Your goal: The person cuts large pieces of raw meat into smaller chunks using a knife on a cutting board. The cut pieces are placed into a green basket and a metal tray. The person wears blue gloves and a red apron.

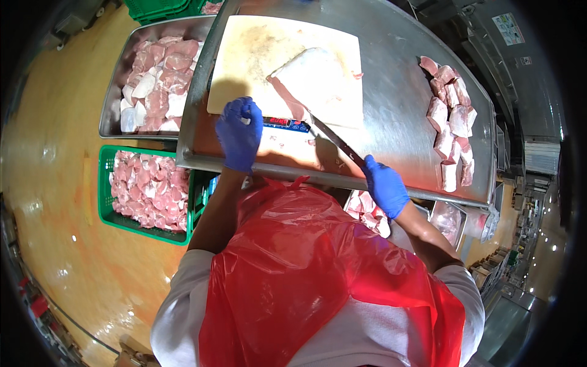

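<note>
My right hand, in a blue glove, is wrapped round the handle of a long knife. The blade slants up and left to the near edge of a cream cutting board. On that board lies a large piece of meat, pale fat on top and a pink side facing me. The blade tip is close to its near end; contact is unclear. My left hand, gloved in blue too, is closed at the board's near left corner. A small whitish spot shows among its fingers, too small to name.
A digital scale shows at the board's near edge. Several cut meat chunks lie on the right of the steel table. Left stand a steel tub and a green crate, both full of meat. More meat sits below the table edge.
</note>
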`<state>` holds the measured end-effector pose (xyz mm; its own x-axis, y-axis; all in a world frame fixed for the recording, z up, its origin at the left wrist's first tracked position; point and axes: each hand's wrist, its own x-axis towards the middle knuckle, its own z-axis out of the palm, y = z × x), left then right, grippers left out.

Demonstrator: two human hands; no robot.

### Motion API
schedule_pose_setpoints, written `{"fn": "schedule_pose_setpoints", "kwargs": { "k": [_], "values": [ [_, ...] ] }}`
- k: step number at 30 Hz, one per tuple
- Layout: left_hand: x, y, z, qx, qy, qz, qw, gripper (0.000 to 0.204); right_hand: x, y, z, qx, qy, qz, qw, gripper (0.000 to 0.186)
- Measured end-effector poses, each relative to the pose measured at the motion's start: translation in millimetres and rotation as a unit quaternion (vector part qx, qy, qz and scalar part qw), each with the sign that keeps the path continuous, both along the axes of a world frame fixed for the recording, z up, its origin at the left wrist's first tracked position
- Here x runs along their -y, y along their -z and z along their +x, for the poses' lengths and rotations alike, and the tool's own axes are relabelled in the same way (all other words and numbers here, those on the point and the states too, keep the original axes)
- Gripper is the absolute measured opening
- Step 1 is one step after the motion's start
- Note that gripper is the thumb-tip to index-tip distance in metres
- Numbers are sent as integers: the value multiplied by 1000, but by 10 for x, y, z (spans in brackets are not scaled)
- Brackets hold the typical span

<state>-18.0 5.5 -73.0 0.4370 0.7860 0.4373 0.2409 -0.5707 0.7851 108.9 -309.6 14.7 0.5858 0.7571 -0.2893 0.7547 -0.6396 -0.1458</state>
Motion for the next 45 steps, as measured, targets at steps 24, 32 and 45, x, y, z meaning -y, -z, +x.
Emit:
{"fn": "schedule_pose_setpoints", "kwargs": {
  "k": [24,32,45],
  "values": [
    [270,447,257,74,166,147,972,25,-482,188,379,63,-80,10,995,27],
    [-1063,636,-1662,-254,-165,-20,953,41,632,433,403,12,-21,266,964,38],
    [-749,-31,575,54,346,86,933,48,-1765,428,941,-471,266,539,646,12]
  ]
}}
